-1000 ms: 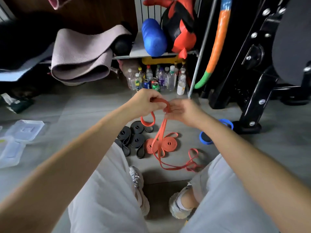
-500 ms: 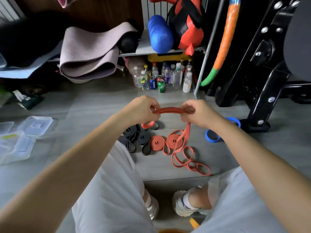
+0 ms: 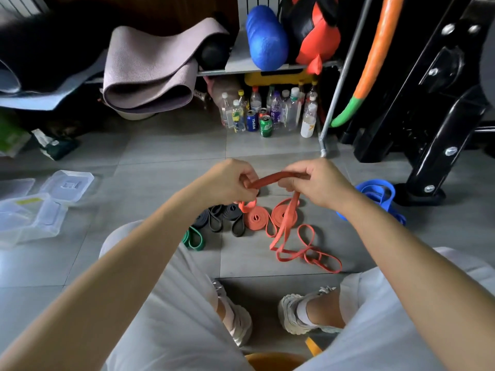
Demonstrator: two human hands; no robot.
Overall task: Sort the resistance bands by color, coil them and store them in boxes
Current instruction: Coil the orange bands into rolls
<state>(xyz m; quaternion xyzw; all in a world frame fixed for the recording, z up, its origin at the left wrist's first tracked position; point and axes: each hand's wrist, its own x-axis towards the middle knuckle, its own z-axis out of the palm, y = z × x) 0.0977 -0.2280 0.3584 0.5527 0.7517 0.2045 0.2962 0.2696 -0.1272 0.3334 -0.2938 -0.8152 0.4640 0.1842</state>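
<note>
Matt rubbery orange band (image 3: 290, 218); clear plastic boxes (image 3: 40, 210); smooth grey floor tiles (image 3: 166, 156).

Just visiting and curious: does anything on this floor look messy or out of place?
Yes. The orange band held by the left hand and right hand trails into tangled loops on the floor, beside two neatly coiled orange bands. A lone green band lies loose by the black bands.

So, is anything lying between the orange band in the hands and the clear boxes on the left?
Nothing visible does. The left hand and right hand hold the orange band, and only bare floor lies between it and the boxes. The black bands lie off that line, nearer the person.
</note>
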